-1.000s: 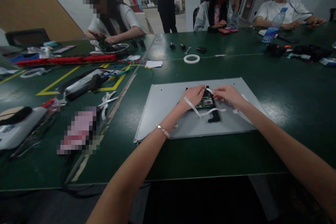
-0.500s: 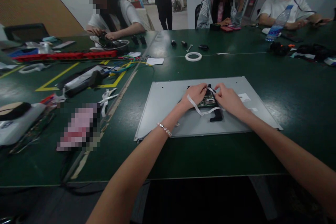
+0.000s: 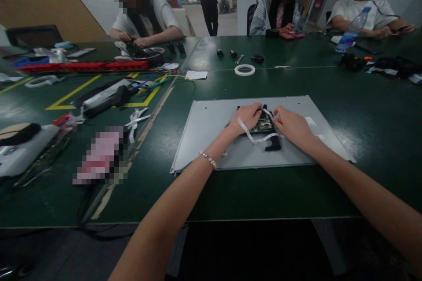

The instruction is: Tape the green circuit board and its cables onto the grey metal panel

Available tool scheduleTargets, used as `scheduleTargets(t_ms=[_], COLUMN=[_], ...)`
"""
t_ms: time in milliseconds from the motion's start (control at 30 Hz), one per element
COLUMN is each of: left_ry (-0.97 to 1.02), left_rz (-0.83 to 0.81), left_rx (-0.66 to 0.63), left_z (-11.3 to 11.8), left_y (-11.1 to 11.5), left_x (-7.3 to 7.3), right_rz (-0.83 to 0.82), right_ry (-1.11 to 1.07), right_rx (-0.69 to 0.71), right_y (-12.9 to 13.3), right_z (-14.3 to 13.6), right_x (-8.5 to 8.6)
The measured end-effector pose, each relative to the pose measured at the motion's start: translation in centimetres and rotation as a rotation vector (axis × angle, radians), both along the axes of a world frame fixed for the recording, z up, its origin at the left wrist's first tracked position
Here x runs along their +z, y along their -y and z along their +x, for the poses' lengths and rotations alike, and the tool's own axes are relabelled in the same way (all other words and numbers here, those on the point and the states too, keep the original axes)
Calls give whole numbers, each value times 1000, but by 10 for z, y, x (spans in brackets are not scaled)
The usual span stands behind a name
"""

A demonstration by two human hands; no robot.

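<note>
The left hand had its fingers nearly closed, pinching the tape over the board, apparently to steady one end. The right hand curled beside it, grip unclear. The panel lay flat beneath, probably as support.

The strip is white, the circuit board green.
</note>
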State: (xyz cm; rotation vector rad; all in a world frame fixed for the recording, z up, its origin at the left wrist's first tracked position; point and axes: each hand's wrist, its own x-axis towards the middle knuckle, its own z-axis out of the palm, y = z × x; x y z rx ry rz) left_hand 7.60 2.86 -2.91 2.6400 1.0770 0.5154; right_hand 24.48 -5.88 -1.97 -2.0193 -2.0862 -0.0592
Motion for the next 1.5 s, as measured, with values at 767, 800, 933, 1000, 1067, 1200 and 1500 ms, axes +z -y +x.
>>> scheduleTargets(t_ms=[767, 800, 933, 1000, 1067, 1200, 1500], left_ry=[559, 598, 654, 643, 619, 518, 301], left_rz=[-360, -373, -423, -430, -404, -310, -76], left_rx=[61, 76, 142, 132, 94, 61, 290], left_z=[-8, -9, -10, -7, -4, -4, -73], left_y=[2, 5, 17, 23, 26, 22, -3], left_x=[20, 25, 42, 44, 43, 37, 49], right_rz=[500, 509, 543, 587, 630, 683, 814], right_ry=[-372, -348, -204, -158, -142, -166, -311], right_rx=[377, 447, 675, 734, 776, 813, 606], right_y=[15, 18, 29, 33, 35, 35, 31], right_z=[3, -2, -19, -23, -24, -21, -12], right_x=[10, 11, 15, 17, 18, 18, 16])
